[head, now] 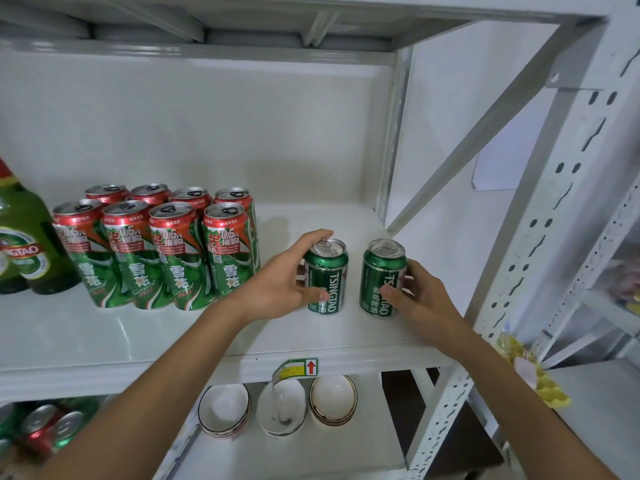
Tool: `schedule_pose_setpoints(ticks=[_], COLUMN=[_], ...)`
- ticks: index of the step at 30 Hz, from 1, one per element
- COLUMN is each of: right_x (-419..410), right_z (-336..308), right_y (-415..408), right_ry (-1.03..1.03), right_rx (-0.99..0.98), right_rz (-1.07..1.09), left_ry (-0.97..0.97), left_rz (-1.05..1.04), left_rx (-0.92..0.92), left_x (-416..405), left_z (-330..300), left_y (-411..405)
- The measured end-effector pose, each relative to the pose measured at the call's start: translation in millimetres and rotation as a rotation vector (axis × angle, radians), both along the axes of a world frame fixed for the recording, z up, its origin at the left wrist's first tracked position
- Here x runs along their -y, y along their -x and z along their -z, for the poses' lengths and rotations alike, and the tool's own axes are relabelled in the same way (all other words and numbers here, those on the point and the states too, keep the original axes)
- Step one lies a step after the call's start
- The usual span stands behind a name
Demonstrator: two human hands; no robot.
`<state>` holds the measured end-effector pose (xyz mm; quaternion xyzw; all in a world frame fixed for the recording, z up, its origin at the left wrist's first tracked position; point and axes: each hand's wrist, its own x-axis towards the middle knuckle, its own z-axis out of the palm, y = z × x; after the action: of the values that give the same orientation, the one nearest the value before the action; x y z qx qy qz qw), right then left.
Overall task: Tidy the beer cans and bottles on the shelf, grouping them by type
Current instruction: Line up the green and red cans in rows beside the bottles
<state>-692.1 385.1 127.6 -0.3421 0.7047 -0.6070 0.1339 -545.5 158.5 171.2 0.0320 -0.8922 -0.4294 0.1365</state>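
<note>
Glossy printed metal cans (327, 276), shiny green glass bottles (24, 237), smooth white-painted metal shelf (104, 334), glazed bowls (224, 408).

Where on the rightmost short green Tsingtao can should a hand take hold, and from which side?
Grip the short green can around its mid-body from the right, as the right hand does now. It stands upright with free shelf on that side; the other short can, held by the left hand, stands apart on its left.
</note>
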Motion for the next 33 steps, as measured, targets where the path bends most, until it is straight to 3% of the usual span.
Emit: schedule_pose_setpoints(ticks=[19,30,33], right_x=[19.2,16.5,16.4], right_z=[-1.8,-9.0,-16.8], right_y=[8.5,18.1,20.4], right_ry=[0.003,-0.107,-0.147], right_rx=[-0.03,-0.087,-0.109], right_rz=[-0.072,-0.136,-0.131], left_ry=[-0.02,-0.017,0.062], left_rz=[-0.094,-0.109,-0.109], left_rx=[0.032,0.036,0.067], left_x=[-3.7,-5.0,-3.5], left_z=[-0.3,-0.1,-6.9], left_y=[20.8,23.0,22.0])
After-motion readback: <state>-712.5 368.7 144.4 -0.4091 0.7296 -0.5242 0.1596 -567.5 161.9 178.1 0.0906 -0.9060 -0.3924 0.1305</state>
